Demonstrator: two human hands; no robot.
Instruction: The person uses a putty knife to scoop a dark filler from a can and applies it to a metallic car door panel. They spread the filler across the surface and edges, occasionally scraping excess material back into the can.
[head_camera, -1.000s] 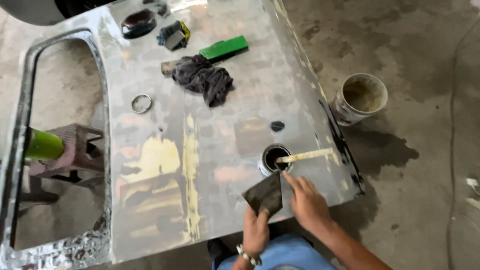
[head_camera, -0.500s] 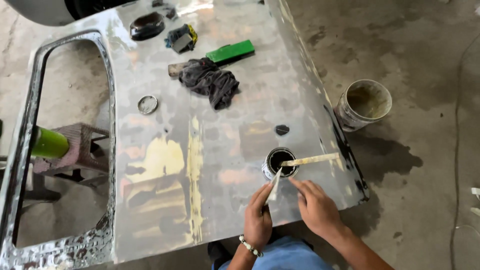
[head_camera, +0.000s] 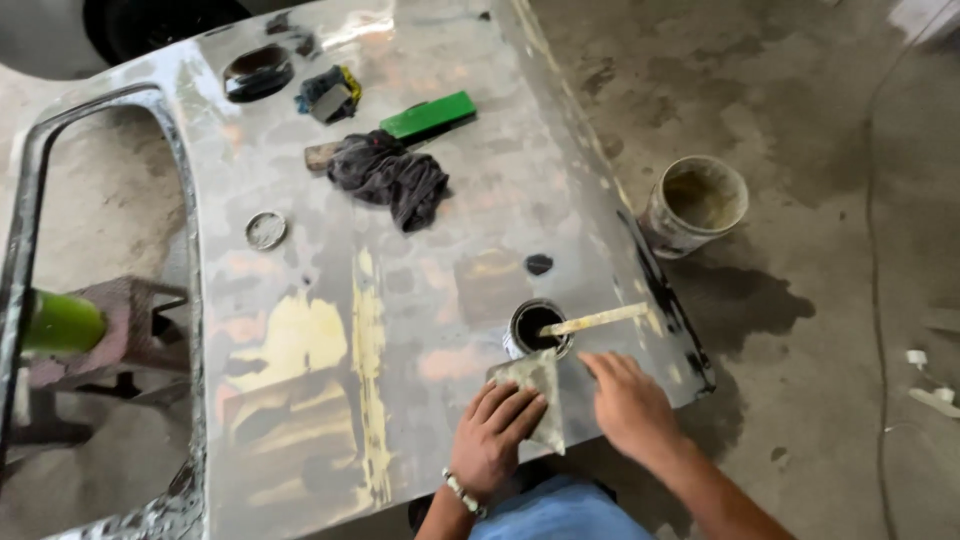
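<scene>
Spreader sits lower centre of frame, flat on the panel, just below the tin. Left hand grip: fingers laid over the spreader's lower left edge, pinning it down, thumb side hidden so full closure unclear. Right hand grip: loose, fingers half curled, holding nothing, fingertips just beside the spreader's right edge. A second ago the left hand held the spreader up, dark face showing, next to the tin; now it lies flatter with the pale face up, and the right hand has come off the stick. Stick rests across the tin rim, pointing right, same as before. My read: loading or wiping the blade is under way. Further out: yellow filler patches centre left, black rag and green block upper centre, lid left, bucket on floor at right.
</scene>
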